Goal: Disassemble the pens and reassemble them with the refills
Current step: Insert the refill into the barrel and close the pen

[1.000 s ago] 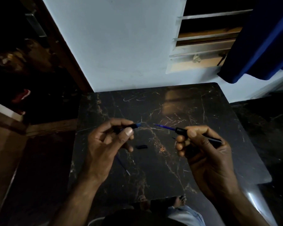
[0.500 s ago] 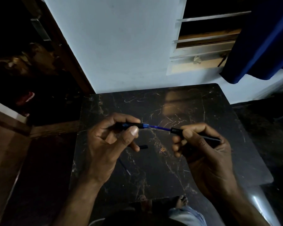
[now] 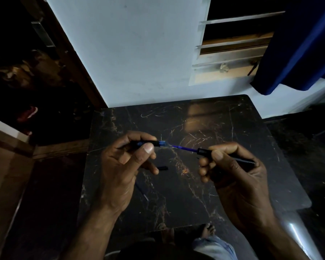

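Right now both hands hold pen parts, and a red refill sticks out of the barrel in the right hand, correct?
Not red: the head view shows a blue refill sticking out of the barrel in the right hand; the left hand holds a pen part too.

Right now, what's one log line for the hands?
left hand: holds tip section | right hand: holds barrel | blue refill: meets tip section | table: black part

Dark marble-patterned surface (image 3: 233, 128) against a pale blue wall (image 3: 129, 53); navy fabric curtain (image 3: 298, 44) hanging beside a glass-louvred window (image 3: 233, 44).
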A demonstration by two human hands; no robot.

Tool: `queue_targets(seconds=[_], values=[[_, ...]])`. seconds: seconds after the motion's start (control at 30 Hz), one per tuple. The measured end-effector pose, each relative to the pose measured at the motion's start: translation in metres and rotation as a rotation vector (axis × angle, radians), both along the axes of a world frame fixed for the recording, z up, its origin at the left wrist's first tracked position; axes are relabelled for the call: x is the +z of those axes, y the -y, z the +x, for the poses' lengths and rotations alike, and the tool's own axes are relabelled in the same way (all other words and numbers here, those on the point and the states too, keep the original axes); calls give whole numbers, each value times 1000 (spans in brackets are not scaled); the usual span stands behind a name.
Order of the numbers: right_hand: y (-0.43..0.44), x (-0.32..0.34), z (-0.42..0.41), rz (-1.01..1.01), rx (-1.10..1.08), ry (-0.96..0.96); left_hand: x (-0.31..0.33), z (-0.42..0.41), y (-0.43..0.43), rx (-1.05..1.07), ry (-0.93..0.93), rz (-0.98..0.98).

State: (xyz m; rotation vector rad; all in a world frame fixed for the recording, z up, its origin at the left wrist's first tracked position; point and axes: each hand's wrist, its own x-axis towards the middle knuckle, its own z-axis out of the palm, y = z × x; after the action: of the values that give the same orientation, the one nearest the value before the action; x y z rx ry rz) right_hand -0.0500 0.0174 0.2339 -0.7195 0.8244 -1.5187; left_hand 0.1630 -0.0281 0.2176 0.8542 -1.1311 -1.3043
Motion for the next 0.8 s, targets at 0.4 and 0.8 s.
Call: queue_targets(seconds=[0.4, 0.8], values=[[1, -3, 5, -23, 9, -56, 0, -3, -5, -49, 22, 2], [9, -3, 4, -126, 32, -231, 5, -15, -9, -125, 68, 11]])
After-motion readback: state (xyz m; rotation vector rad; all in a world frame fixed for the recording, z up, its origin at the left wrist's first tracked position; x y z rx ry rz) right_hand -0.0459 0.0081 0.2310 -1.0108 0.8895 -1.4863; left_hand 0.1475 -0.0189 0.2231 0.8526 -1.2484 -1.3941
